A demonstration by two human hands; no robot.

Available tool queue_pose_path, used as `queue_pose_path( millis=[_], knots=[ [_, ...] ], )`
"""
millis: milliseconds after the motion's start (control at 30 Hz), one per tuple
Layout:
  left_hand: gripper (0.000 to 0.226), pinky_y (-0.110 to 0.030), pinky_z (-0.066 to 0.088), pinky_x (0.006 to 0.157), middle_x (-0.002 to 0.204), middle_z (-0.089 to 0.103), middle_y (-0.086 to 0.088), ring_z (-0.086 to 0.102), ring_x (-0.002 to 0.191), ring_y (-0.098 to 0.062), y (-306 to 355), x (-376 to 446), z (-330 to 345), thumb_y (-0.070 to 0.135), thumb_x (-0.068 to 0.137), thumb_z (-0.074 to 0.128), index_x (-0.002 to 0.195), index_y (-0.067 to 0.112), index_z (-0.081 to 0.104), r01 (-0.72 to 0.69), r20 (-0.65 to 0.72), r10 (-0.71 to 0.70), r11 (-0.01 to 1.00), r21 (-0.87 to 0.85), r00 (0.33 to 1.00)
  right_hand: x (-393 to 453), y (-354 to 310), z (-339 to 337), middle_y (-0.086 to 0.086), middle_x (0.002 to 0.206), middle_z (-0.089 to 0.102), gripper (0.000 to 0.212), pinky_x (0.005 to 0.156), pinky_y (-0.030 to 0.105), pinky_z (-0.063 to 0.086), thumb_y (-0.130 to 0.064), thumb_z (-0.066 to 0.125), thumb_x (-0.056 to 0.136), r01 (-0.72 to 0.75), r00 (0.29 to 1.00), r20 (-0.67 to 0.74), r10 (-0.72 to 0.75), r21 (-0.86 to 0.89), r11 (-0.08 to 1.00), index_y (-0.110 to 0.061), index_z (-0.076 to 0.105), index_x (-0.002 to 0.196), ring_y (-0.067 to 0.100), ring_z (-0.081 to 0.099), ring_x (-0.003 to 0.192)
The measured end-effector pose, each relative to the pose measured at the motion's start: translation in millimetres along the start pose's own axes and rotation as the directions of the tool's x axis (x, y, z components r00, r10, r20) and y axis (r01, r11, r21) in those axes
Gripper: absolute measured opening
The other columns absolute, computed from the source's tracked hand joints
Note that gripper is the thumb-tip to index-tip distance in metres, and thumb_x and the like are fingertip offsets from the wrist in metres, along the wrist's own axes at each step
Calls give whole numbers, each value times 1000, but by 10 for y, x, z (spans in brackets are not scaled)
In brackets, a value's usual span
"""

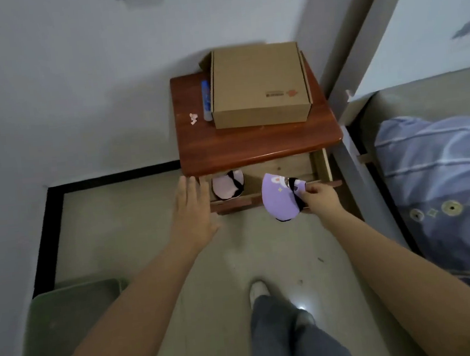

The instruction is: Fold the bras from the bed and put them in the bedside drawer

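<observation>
Fingers (311,190) of my right hand (320,199) are pinching the folded purple bra (277,198) by its black strap side, right over the front edge of the open drawer (293,169). Left hand (193,207) is flat and spread, holding nothing, by the drawer's left corner. I'm at the drop-in step; next I lower it beside the pink bra (227,187) already inside. Its long axis runs near-vertical, rounded end down.
</observation>
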State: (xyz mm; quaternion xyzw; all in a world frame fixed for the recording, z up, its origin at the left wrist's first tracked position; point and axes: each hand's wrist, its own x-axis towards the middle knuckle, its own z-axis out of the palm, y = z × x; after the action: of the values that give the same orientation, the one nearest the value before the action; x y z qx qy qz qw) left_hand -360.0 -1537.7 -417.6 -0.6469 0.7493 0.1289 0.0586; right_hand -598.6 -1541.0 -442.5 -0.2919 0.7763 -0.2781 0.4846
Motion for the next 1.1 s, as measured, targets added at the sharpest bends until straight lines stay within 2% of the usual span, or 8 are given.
queue_pose_path(
  millis=[100,233,400,567,700,867,1000,1100],
  knots=[
    [102,-46,9,118,155,2,-22,-5,143,-38,-15,470,366,33,71,74,144,5,9,-27,67,22,996,83,998,658,51,290,28,115,62,25,96,50,47,-10,53,89,-48,999,-7,48,-35,998,9,60,104,42,57,107],
    [111,-58,47,91,128,52,-34,47,119,-51,-1,885,707,38,29,91,122,-7,52,-141,19,140,973,182,990,1409,81,600,32,113,62,28,91,42,44,-12,50,91,45,999,-16,-51,-248,968,12,61,100,41,56,107],
    [122,-65,44,86,123,55,-36,51,113,-52,-113,1167,996,49,23,89,121,-11,47,-201,-18,211,950,238,977,1888,157,878,27,125,57,30,95,38,39,-10,38,94,166,983,157,-93,-557,814,4,56,114,40,50,115],
    [125,-64,44,88,123,57,-34,53,114,-48,-115,1143,983,55,23,86,120,-8,37,-219,1,228,934,281,974,1484,269,655,26,115,60,39,85,45,47,-26,54,87,503,845,335,-416,-761,410,-6,51,120,41,54,105],
    [119,-65,45,85,118,60,-34,56,110,-48,-135,1129,918,51,26,88,117,-10,42,-262,-10,272,934,241,962,1106,311,375,21,131,54,106,93,66,34,-47,84,46,641,580,633,-513,-743,-192,-15,34,134,45,46,121],
    [85,-65,48,81,102,68,-31,65,97,-46,-290,1310,774,32,39,92,104,-14,61,-236,-179,264,958,162,948,1399,-155,425,24,144,36,108,103,61,6,-31,86,49,574,662,517,-543,-816,-76,-8,28,137,45,29,134],
    [61,-55,54,76,104,70,-27,67,97,-40,-153,1591,721,12,48,87,101,-9,65,-153,-223,193,971,183,955,1487,-274,558,19,113,67,68,88,62,45,-16,85,50,508,647,390,-656,-861,-11,-4,59,112,36,63,104],
    [74,-56,51,84,117,64,-28,61,108,-40,-127,1672,781,17,49,86,112,-10,59,-126,-230,176,968,217,957,1501,-325,617,19,110,68,56,88,57,47,-12,81,54,496,654,339,-676,-867,45,-6,63,107,36,64,100]
  ],
)
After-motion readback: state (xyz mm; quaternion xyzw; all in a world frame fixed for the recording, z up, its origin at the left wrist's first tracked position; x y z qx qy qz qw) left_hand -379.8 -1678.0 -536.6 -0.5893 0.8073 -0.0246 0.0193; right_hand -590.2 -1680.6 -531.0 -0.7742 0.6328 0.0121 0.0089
